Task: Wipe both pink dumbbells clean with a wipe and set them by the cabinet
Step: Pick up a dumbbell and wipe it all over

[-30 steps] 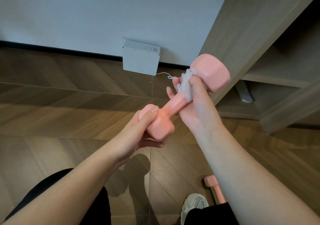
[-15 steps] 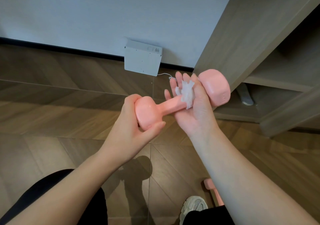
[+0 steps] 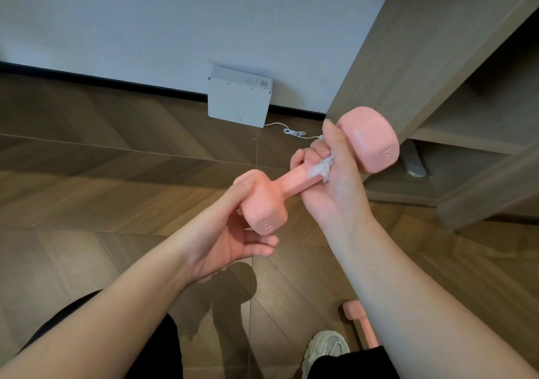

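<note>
Two pink dumbbells: both hands (image 3: 230, 232) (image 3: 335, 180) clasp one (image 3: 291, 178), one wipe (image 3: 322, 168) on its bar; the second (image 3: 360, 324) lies floored.

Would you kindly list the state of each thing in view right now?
Held dumbbell: off the floor, tilted.
Wipe: crumpled against the handle.
Left hand: gripping the lower head.
Right hand: closed around handle and wipe.
Second dumbbell: on the floor, partly hidden.
</note>
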`<action>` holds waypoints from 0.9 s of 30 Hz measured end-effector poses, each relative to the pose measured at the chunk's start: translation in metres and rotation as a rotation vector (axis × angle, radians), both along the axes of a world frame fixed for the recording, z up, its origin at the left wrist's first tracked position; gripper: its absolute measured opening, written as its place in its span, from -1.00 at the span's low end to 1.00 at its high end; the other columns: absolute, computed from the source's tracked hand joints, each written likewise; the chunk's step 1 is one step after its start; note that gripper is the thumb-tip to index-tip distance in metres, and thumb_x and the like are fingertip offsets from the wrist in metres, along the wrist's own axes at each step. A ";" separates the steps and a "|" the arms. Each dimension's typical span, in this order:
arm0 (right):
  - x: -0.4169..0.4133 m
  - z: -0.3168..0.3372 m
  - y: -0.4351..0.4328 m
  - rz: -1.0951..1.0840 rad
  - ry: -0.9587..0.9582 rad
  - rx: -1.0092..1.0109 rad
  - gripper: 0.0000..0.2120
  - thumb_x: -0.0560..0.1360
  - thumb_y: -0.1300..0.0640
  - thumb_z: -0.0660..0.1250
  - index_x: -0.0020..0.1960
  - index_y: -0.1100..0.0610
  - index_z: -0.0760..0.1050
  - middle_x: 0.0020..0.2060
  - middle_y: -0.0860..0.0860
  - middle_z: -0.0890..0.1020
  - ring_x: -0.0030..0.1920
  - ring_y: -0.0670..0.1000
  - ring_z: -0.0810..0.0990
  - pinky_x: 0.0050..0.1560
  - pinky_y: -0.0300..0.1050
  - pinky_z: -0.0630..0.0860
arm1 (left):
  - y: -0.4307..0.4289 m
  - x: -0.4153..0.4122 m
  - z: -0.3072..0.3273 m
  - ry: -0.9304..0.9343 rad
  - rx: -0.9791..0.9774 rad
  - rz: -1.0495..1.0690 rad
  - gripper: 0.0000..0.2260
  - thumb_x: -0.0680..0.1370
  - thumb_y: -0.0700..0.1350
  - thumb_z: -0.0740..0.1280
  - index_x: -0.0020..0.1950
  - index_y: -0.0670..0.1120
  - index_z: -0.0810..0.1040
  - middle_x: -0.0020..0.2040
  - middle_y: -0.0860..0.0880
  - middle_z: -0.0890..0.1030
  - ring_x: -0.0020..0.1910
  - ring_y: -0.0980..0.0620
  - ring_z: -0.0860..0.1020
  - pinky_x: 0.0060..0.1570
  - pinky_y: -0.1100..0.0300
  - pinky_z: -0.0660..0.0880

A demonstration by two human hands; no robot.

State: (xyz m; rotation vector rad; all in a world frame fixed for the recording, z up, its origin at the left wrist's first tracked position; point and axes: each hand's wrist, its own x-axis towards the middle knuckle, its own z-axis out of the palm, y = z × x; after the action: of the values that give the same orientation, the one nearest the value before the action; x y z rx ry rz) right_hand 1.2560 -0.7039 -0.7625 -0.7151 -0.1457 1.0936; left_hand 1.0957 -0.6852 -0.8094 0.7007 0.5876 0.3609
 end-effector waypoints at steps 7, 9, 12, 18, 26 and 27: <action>0.011 0.001 0.003 -0.091 0.165 -0.135 -0.65 0.47 0.21 0.39 -0.43 0.09 0.33 -0.57 -0.09 0.30 -0.57 -0.09 0.28 -0.29 -0.20 0.46 | -0.012 0.004 -0.008 0.184 1.040 0.256 -0.35 0.34 0.10 0.49 0.33 0.19 0.24 0.17 0.17 0.49 0.04 0.11 0.58 -0.06 0.27 0.54; 0.015 -0.001 0.002 -0.105 0.240 -0.189 -0.55 0.48 0.19 0.37 -0.54 0.10 0.31 -0.60 -0.09 0.29 -0.61 -0.08 0.30 -0.30 -0.19 0.45 | -0.013 0.002 -0.013 0.228 1.301 0.272 -0.25 0.33 0.07 0.54 0.36 0.25 0.15 0.26 0.14 0.42 0.17 0.08 0.52 0.03 0.36 0.48; 0.019 -0.003 0.001 -0.108 0.263 -0.212 -0.56 0.48 0.22 0.34 -0.52 0.09 0.28 -0.59 -0.09 0.27 -0.62 -0.08 0.27 -0.33 -0.21 0.43 | -0.010 0.006 -0.013 0.216 1.117 0.204 -0.27 0.33 0.10 0.52 0.38 0.19 0.21 0.24 0.06 0.47 0.10 0.08 0.56 -0.04 0.32 0.52; 0.018 -0.003 0.001 -0.075 0.114 -0.173 -0.66 0.48 0.23 0.35 -0.39 0.07 0.30 -0.56 -0.10 0.26 -0.55 -0.11 0.22 -0.27 -0.22 0.45 | -0.006 0.011 -0.005 0.084 0.176 0.033 -0.41 0.44 0.17 0.33 0.36 -0.15 0.40 -0.06 -0.25 0.63 -0.27 -0.13 0.62 -0.29 0.10 0.60; 0.030 0.003 0.000 -0.139 0.236 -0.179 -0.61 0.46 0.26 0.34 -0.46 0.09 0.27 -0.56 -0.08 0.27 -0.56 -0.09 0.26 -0.31 -0.18 0.46 | -0.008 0.013 -0.013 0.226 1.035 0.245 -0.28 0.30 0.10 0.52 0.39 0.15 0.27 0.29 0.04 0.45 0.08 0.09 0.60 0.00 0.22 0.57; 0.031 0.003 0.000 -0.153 0.239 -0.175 -0.62 0.46 0.27 0.34 -0.45 0.10 0.28 -0.56 -0.08 0.28 -0.55 -0.09 0.25 -0.31 -0.18 0.46 | -0.008 0.015 -0.009 0.147 0.758 0.204 -0.29 0.31 0.17 0.49 0.40 0.11 0.30 0.26 -0.05 0.51 0.02 0.07 0.64 -0.05 0.15 0.60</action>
State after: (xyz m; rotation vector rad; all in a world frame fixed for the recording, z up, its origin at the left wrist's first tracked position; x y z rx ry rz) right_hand 1.2865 -0.7040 -0.7591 -0.7326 0.2075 1.0441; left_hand 1.1107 -0.6928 -0.8182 1.4072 0.6638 0.7436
